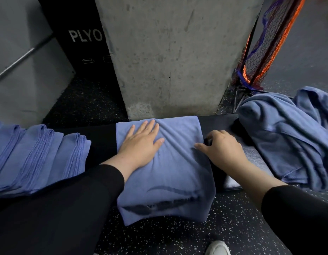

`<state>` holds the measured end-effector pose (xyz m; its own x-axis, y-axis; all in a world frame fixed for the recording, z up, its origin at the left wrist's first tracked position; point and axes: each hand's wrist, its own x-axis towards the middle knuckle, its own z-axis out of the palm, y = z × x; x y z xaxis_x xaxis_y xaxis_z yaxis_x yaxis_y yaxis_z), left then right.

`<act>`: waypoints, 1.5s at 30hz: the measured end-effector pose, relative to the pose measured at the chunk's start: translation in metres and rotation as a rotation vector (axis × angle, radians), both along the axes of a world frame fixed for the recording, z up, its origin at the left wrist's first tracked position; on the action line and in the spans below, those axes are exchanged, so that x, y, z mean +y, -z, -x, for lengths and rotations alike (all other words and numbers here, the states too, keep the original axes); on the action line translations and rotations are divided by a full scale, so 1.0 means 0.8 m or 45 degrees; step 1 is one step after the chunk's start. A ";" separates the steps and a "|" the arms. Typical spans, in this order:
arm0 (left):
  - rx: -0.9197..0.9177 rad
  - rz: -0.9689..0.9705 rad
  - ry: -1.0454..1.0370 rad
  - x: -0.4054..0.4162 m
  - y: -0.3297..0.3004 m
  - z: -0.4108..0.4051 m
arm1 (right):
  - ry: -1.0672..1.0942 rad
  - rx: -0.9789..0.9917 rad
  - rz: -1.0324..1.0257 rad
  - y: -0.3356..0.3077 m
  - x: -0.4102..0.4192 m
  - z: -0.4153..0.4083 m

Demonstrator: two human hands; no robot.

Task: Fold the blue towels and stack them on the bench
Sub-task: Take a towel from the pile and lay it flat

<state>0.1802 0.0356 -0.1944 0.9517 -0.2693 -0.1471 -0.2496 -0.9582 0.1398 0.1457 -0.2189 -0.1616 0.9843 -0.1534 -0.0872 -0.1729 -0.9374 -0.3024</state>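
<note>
Black bench (217, 120) with blue towels on it

Under the left hand (141, 142) a folded towel (168, 172) drapes over the bench's near edge; left of that hand lie folded towels (30, 153) in overlapping layers — right of the right hand (222, 148) sits a crumpled heap of towels (288, 135). Speckled dark floor (233, 227) lies below.

Both arms wear long, close-fitting black sleeves (97, 183) ending at the wrists, and one white shoe (217, 248) shows below.

Concrete pillar (170, 57) stands centre rear; black box (80, 35) marked PLYO to its left w/ metal bar (18, 61) beside; orange-blue netting (266, 43) at right; speckled floor (177, 236); white shoe (217, 247) btm edge.
</note>
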 end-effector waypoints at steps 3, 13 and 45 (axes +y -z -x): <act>0.013 -0.049 -0.039 -0.002 -0.003 -0.016 | 0.002 0.100 -0.055 0.001 0.006 -0.003; 0.016 0.016 0.126 -0.018 -0.005 0.089 | 0.217 -0.044 -0.940 -0.009 0.019 -0.014; -0.258 -0.004 0.320 0.109 -0.016 0.172 | -0.858 -0.116 0.102 0.012 -0.074 0.088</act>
<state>0.0428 0.1224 -0.1814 0.8656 -0.4994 0.0376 -0.5008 -0.8635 0.0602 0.0753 -0.2777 -0.1715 0.8701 0.4927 -0.0135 0.4788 -0.8516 -0.2133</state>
